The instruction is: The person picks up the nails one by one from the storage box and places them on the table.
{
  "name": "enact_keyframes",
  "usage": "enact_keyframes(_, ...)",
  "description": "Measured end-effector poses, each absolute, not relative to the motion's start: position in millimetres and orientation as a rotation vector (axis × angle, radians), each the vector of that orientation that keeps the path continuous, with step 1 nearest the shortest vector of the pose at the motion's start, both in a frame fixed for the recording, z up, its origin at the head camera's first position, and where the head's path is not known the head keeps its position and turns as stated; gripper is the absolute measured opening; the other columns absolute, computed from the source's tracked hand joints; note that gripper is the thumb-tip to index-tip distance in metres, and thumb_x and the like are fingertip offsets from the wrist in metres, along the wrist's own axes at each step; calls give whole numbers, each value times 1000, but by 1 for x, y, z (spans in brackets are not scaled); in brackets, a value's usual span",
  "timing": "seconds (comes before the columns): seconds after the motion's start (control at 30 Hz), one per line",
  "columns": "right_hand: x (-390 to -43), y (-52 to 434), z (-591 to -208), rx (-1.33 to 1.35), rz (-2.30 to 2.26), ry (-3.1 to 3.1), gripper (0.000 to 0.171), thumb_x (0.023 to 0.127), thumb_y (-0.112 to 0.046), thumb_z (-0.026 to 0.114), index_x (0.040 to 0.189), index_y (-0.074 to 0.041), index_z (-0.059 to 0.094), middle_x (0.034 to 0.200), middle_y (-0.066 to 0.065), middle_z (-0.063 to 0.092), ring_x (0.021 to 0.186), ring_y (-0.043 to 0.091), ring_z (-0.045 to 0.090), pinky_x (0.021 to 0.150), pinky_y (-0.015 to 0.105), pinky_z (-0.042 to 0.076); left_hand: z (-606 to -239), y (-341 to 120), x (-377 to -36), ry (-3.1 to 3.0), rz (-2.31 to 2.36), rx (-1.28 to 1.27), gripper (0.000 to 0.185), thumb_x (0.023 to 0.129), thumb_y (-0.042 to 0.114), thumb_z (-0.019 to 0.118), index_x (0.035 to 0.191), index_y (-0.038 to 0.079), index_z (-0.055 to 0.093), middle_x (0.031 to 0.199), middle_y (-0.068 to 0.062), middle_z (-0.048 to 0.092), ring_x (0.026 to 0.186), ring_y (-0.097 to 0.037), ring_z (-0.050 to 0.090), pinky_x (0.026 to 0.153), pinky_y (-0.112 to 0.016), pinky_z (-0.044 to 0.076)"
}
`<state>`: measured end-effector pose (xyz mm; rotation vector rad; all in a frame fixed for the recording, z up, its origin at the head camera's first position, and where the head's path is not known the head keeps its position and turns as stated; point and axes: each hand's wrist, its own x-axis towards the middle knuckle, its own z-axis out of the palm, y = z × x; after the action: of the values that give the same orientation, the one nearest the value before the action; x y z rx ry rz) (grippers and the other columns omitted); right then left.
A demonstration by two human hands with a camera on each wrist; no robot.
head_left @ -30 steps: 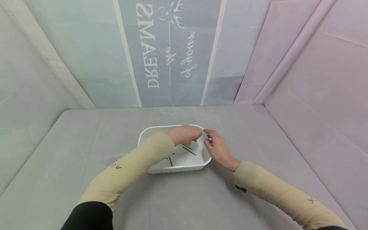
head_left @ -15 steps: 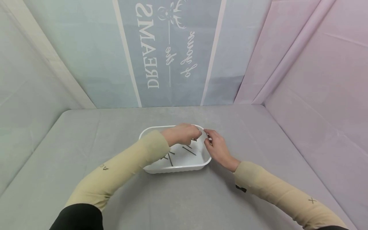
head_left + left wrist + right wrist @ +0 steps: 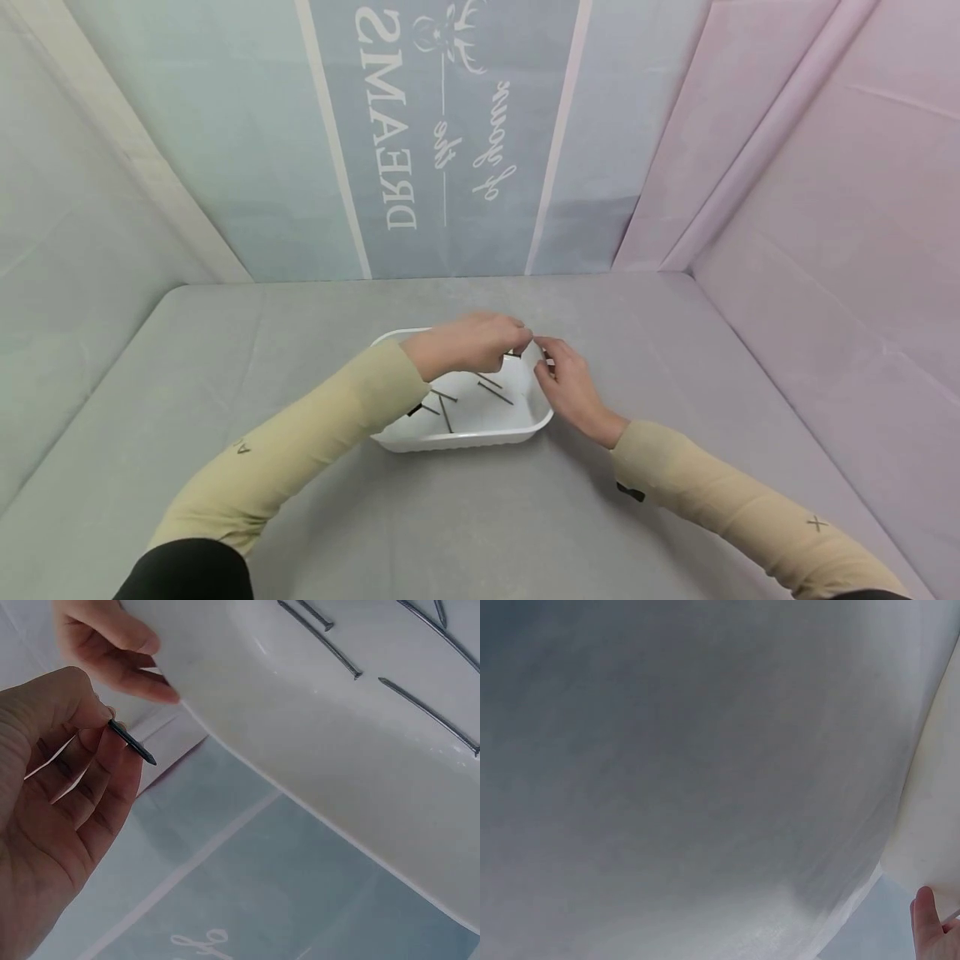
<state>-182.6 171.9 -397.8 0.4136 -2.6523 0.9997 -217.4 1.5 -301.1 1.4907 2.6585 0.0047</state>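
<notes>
My left hand (image 3: 468, 343) hangs above the far right corner of the white tray (image 3: 457, 438), its fingers (image 3: 90, 776) curled in and pinching one thin dark nail (image 3: 132, 742) between thumb and forefinger, so that only the pointed end pokes out past my fingertips, clear of the tray. The nail is slim, straight and matt black-grey, with a sharp tip (its head is hidden in my grip). My right hand (image 3: 567, 387) sits at the tray's right rim near that same corner, thumb and forefinger closed on the thin lip of the plastic; the left wrist view shows those fingers (image 3: 124, 675) pressed against the outside of the wall. The tray is a shallow rectangle with rounded corners, smooth, glossy and plain white, standing on the bench (image 3: 675, 350), which is covered in a soft grey cloth with faint creases. Several more nails (image 3: 468, 396) lie loose on the tray floor, long and thin, pointing different ways, some crossing one another; in the left wrist view one shows a small flat head. Both my sleeves are a pale beige knit; the left sleeve (image 3: 300, 446) bears a small dark letter A and the right sleeve (image 3: 750, 504) a small dark X. Behind the bench hangs a pale blue-grey banner (image 3: 442, 133) with white stripes, a deer's head and white lettering seen upside down, where I can read "DREAMS" and, in script, "of your" and "the". To the right the wall is draped in pink cloth (image 3: 825, 183) with soft folds.
</notes>
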Motion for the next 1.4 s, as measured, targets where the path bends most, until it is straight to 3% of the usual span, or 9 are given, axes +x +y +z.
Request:
enact_keyframes(0.63,-182,172,-397,421,990,-2642,38,85,-1,47,122,4,52,115,18,56,96,28,60,74,36,55,-280,-17,-200,2736,271,1576,28,72,-12,47,86,10,59,80,0,56,68,-15,52,56,-23,43)
enact_keyframes(1.0,-183,171,-397,414,997,-2638,37,86,-2,45,121,5,53,114,18,57,96,28,60,75,35,55,-269,-45,-207,2817,547,1635,24,68,-12,50,80,8,57,74,-1,54,65,-14,50,56,-23,42)
enact_keyframes(1.4,-182,171,-397,412,1008,-2648,37,86,-2,44,122,4,52,116,18,56,98,29,60,77,34,55,-263,-75,-209,2862,770,1555,22,70,-10,51,84,5,59,74,-2,55,68,-14,50,60,-23,44)
